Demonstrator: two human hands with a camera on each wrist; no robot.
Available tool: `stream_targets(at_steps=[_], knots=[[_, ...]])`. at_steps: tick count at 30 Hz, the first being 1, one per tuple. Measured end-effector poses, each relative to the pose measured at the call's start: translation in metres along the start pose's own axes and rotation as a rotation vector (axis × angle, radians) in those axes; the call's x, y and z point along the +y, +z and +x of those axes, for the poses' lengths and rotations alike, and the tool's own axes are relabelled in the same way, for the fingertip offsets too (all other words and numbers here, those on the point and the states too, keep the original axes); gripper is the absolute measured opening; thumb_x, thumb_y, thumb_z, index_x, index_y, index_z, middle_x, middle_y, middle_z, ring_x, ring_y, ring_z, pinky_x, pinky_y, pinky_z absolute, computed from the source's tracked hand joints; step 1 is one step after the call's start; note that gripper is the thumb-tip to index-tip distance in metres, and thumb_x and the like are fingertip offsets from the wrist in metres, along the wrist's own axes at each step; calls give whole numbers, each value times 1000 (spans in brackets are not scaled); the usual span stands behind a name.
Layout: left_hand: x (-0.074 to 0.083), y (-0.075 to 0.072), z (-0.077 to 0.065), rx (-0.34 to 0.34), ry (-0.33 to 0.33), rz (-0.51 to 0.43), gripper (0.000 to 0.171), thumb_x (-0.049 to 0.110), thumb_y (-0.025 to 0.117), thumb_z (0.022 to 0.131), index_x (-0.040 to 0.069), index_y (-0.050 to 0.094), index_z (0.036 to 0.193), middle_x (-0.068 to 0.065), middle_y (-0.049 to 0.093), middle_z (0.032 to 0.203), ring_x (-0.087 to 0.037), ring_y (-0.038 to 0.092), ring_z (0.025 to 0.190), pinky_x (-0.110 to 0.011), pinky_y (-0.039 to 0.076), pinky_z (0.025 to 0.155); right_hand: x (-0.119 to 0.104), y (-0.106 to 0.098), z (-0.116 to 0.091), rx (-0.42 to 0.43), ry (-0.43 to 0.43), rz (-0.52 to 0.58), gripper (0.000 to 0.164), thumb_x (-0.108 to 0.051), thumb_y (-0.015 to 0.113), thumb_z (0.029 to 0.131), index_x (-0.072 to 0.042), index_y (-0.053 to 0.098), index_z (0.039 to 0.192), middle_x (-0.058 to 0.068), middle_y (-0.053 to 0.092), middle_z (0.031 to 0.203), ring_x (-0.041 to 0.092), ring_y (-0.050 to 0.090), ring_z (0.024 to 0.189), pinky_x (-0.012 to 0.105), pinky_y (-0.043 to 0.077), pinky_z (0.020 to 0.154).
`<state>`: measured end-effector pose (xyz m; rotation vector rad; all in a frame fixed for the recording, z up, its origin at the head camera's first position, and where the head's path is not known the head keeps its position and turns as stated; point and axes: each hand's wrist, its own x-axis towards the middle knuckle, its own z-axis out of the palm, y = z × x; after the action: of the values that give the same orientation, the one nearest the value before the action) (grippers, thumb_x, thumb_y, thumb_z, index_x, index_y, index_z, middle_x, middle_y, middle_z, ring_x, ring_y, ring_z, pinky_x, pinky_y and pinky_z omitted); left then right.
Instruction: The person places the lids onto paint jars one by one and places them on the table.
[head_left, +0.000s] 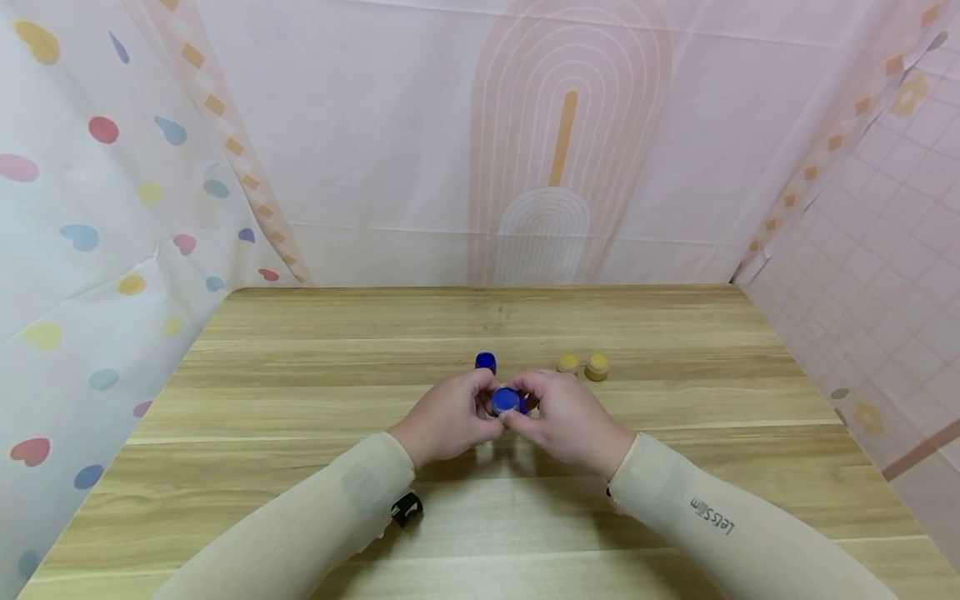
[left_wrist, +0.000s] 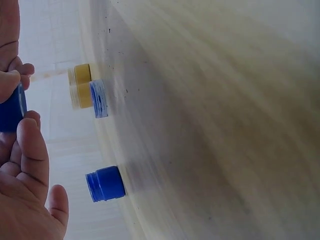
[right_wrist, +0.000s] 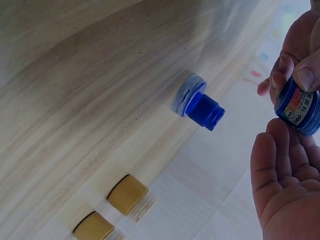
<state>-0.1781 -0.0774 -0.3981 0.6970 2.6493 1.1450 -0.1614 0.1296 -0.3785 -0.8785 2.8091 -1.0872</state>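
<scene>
Both hands meet over the middle of the table around a small blue paint jar point(head_left: 506, 401), whose flat blue end faces the head camera. My left hand point(head_left: 452, 412) holds it from the left with thumb and fingers. From the other side my right hand point(head_left: 573, 417) grips it with thumb and fingertips. In the right wrist view the jar carries a printed label point(right_wrist: 300, 111). Below the hands, a clear lid smeared with blue point(right_wrist: 188, 94) lies on the table. Beyond it stands another small blue jar point(head_left: 485, 361), apart from the hands.
Two yellow paint jars with clear lids point(head_left: 567, 363) point(head_left: 597, 367) stand side by side beyond the right hand. The wood-grain table point(head_left: 300, 375) ends at a patterned cloth wall point(head_left: 375, 167). A black strap piece point(head_left: 407, 508) shows by the left sleeve.
</scene>
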Motion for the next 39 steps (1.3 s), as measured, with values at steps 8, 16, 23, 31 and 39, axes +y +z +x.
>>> stream_targets(at_steps=[8, 16, 23, 31, 39], knots=[[1, 1, 1, 1, -14, 4, 21, 16, 80, 88, 13, 64, 102, 3, 64, 84, -12, 59, 72, -26, 51, 66, -1, -1, 0, 3, 32, -8, 20, -24, 77, 97, -10, 75, 112, 3, 75, 108, 15, 71, 92, 24, 56, 75], [4, 1, 4, -8, -31, 18, 27, 26, 78, 95, 15, 67, 116, 3, 69, 96, -12, 62, 79, -30, 54, 69, 4, -11, 0, 11, 96, 12, 23, -24, 79, 96, -11, 76, 114, 1, 77, 107, 23, 70, 97, 31, 57, 81], [-3, -8, 2, 30, -107, 115, 53, 39, 75, 98, 16, 62, 143, -2, 67, 141, -26, 64, 130, -49, 51, 110, 20, -27, -4, -6, 252, 17, 26, -28, 76, 98, -13, 74, 119, -3, 74, 105, 17, 64, 97, 35, 55, 84], [-18, -26, -1, 34, -129, 296, 74, 48, 72, 98, 14, 46, 158, -11, 48, 162, -36, 51, 146, -58, 37, 122, 50, -48, -13, -42, 369, -57, 24, -23, 72, 100, -7, 71, 119, 6, 74, 106, 19, 66, 94, 34, 56, 78], [-33, -39, -5, -30, -191, 456, 91, 58, 67, 98, 7, 32, 164, -18, 26, 172, -43, 19, 161, -66, 16, 128, 80, -61, -19, -50, 402, -142, 24, -21, 72, 99, -2, 71, 114, 13, 75, 107, 19, 68, 88, 36, 58, 76]])
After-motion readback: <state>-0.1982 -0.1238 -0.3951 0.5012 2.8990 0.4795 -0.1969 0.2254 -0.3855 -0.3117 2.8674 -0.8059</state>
